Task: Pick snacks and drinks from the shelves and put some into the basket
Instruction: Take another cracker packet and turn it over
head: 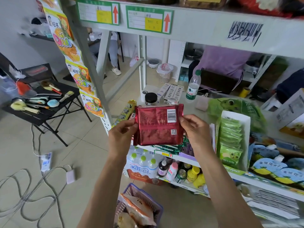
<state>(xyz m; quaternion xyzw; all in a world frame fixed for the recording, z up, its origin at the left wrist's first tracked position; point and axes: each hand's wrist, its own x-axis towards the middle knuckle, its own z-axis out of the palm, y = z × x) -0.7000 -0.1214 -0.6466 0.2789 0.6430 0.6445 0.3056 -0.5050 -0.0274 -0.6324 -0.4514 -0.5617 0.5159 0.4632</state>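
A red foil snack pack [158, 125] with a white barcode is held flat in front of the shelf, its back side toward me. My left hand [120, 137] pinches its left edge and my right hand [195, 130] pinches its right edge. Below, on the floor, stands a purple basket [153, 201] with orange and white snack bags inside. The middle shelf [185, 157] behind the pack carries green snack packs [230, 139] in a white box, and the lower shelf holds bottled drinks [171, 170] and cans.
A water bottle [193, 87] and a black-lidded jar [151, 98] stand on the shelf behind the pack. Hanging yellow candy strips [79, 69] drape the shelf post. A black folding table [41, 102] with brushes stands left. Cables [32, 191] lie across the floor.
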